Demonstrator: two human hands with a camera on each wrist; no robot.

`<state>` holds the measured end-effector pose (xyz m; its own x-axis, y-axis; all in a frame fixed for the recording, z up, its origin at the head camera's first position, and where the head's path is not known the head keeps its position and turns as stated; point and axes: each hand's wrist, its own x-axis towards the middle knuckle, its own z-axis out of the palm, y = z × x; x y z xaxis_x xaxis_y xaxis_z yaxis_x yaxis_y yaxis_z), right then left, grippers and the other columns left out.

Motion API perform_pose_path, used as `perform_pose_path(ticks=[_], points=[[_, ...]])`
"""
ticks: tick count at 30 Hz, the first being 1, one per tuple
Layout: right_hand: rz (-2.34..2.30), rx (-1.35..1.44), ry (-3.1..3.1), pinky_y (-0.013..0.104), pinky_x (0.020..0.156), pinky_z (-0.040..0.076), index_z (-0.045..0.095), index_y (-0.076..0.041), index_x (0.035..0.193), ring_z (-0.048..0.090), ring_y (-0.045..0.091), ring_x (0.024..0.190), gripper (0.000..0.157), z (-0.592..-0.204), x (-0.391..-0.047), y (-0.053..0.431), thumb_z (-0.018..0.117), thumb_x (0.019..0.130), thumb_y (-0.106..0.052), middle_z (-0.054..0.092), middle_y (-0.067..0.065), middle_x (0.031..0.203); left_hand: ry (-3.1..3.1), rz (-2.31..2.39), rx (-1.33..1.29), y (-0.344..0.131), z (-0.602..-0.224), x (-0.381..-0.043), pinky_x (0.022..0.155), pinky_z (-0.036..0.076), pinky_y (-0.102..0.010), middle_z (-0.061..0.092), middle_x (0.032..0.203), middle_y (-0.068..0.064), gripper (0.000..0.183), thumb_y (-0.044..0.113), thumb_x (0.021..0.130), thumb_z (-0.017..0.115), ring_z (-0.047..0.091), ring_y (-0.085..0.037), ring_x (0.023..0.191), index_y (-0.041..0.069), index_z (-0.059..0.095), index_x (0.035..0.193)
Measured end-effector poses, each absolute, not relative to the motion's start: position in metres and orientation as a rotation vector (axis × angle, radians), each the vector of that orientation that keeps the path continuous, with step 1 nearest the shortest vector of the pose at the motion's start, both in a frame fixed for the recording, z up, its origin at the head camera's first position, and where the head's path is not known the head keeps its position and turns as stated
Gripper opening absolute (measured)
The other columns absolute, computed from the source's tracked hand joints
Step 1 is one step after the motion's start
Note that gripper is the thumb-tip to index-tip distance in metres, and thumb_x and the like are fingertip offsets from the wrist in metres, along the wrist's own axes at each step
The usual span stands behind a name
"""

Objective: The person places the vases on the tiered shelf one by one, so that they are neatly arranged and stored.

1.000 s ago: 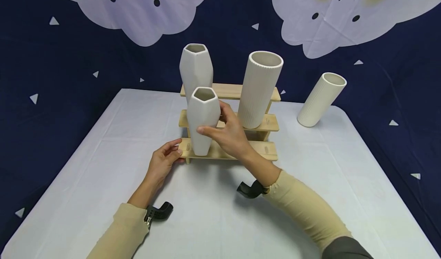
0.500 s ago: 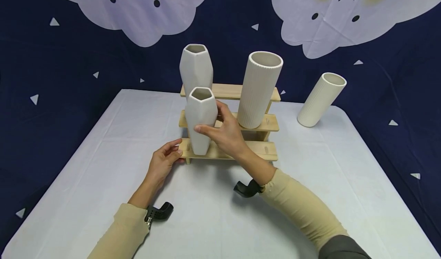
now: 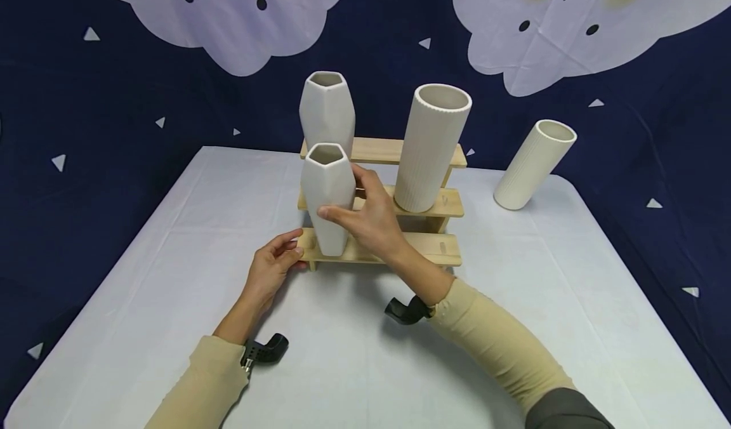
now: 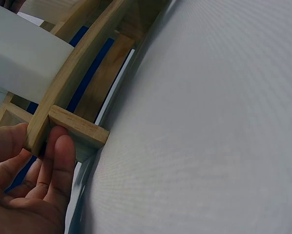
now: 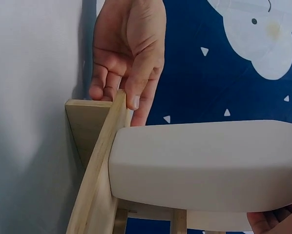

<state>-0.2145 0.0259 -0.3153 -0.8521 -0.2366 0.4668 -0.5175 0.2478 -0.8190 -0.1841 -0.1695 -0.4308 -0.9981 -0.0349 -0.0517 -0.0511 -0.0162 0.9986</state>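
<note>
A white faceted vase (image 3: 330,194) stands on the lowest step of a three-step wooden rack (image 3: 425,246), near its left end. My right hand (image 3: 374,219) grips this vase from the right, thumb in front and fingers behind. In the right wrist view the base of the vase (image 5: 199,168) meets the board. My left hand (image 3: 274,264) pinches the left end of the lowest board; in the left wrist view the thumb is on top of the board (image 4: 63,92) and the fingers are below.
A second faceted vase (image 3: 327,108) stands behind, partly hidden by the front one. A wide ribbed cylinder vase (image 3: 431,150) is on the middle step. Another ribbed vase (image 3: 531,169) stands on the white table (image 3: 571,277) at the right. A dark printed cloth (image 3: 400,35) hangs behind.
My right hand has shifted the front faceted vase a little to the left along the lowest step, and the vase is more upright. My left hand has stayed at the board's end.
</note>
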Motion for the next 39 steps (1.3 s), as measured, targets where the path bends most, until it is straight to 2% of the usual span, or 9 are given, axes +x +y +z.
perform_pose_path(ticks=[26,35,39], points=[[1.584,0.675,-2.355,0.034,0.095,0.050,0.040,-0.006,0.139,0.052,0.023,0.109,0.081,-0.322,-0.214,0.025,0.083,0.072,-0.021,0.047,0.012,0.123,2.194,2.233,-0.084,-0.170,-0.432,-0.184,0.075,0.059,-0.021,0.053,0.109,-0.005,0.042,0.006,0.093,0.057,0.060,-0.005,0.084,0.004,0.050,0.134],[1.588,0.732,-2.324,0.035,0.098,0.049,0.038,-0.008,0.141,0.051,0.021,0.112,0.083,-0.328,-0.214,0.032,0.083,0.072,-0.017,0.046,0.012,0.125,2.192,2.237,-0.088,-0.169,-0.432,-0.185,0.074,0.059,-0.021,0.053,0.109,-0.005,0.042,0.006,0.093,0.057,0.060,-0.005,0.084,0.004,0.050,0.134],[1.549,0.759,-2.308,0.038,0.101,0.048,0.036,-0.005,0.141,0.051,0.025,0.115,0.084,-0.330,-0.209,0.041,0.083,0.071,-0.015,0.046,0.014,0.126,2.188,2.244,-0.094,-0.169,-0.432,-0.184,0.074,0.059,-0.021,0.053,0.109,-0.005,0.042,0.005,0.093,0.057,0.060,-0.006,0.082,0.004,0.050,0.135]])
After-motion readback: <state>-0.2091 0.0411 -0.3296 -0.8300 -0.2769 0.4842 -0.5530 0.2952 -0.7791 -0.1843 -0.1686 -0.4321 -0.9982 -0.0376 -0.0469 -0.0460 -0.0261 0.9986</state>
